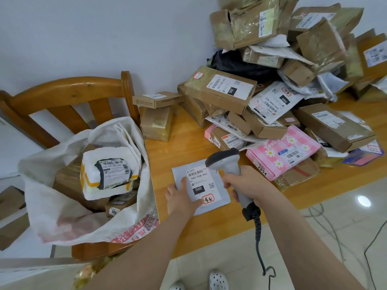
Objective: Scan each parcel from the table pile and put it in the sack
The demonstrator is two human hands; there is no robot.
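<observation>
The scan is the step in hand. The left hand point(182, 197) is lying flat on the mailer point(223, 198), fingers straight, pressing it to the surface point(163, 153) and grasping nothing. The right hand point(245, 185) is gripping the scanner point(225, 162) by its handle, with the head hanging just over the top right of the label point(202, 182).

To do this well, the left hand should be keeping the thin mailer flat so the barcode point(195, 172) is not bowing. Its fingers are touching the label's lower part by the red stamp and should be kept off the bars at the top. The scanner head is sitting very close to the barcode. Tilting it slightly and easing it back would probably let the beam cross all the bars at once. The cable point(258, 237) is trailing off the surface edge, so some slack is worth keeping.

The mailer is lying near the front edge of the surface, between the sack point(52, 197) on the left and the pile point(272, 80) behind and to the right, apart from both. It is a flat, pale grey, squarish envelope that looks thin and limp. Its white label is carrying a barcode, a black "060" block, a QR square and a red-edged stamp. It should slip easily into the sack, which is standing open on the chair point(69, 88) with parcels already inside.
</observation>
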